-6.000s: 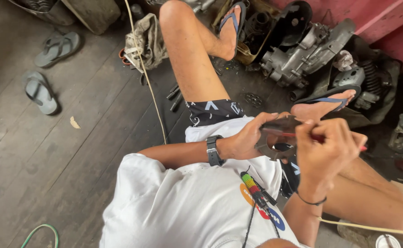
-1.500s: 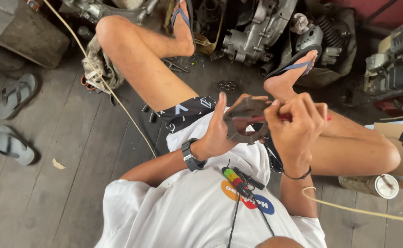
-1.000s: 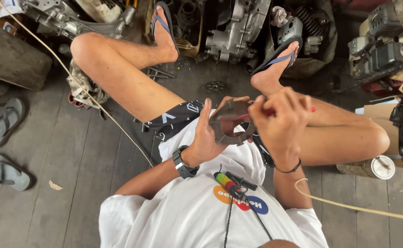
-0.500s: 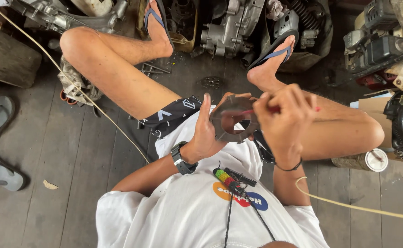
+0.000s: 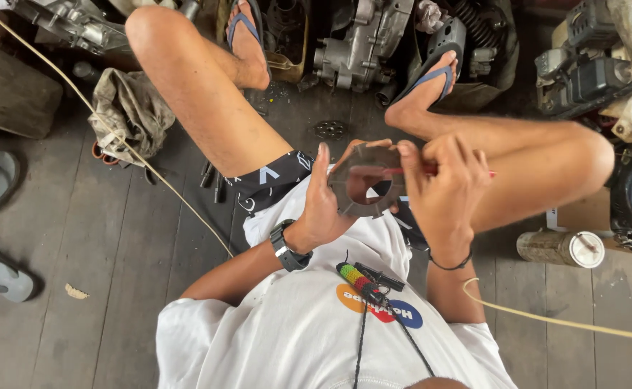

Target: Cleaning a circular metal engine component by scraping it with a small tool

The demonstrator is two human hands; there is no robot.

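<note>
Head view: left hand (image 5: 324, 209) pinches the thin grey gasket-like plate (image 5: 362, 189) by its left edge, over the lap above the plank floor (image 5: 100, 238). Right hand (image 5: 442, 189) is closed on a red pen-like tool (image 5: 431, 171) at the plate's right edge. Best keep the plate braced flat and work in short strokes.

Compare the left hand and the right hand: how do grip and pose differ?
The left hand cups the flat dark plate from the side, thumb up along its edge; the right hand is curled in a fist over the plate's far edge, pinching a thin red tool. The left wrist wears a black watch; the right wrist has a thin dark band. Both are bare and meet at the plate, above the lap.
</note>
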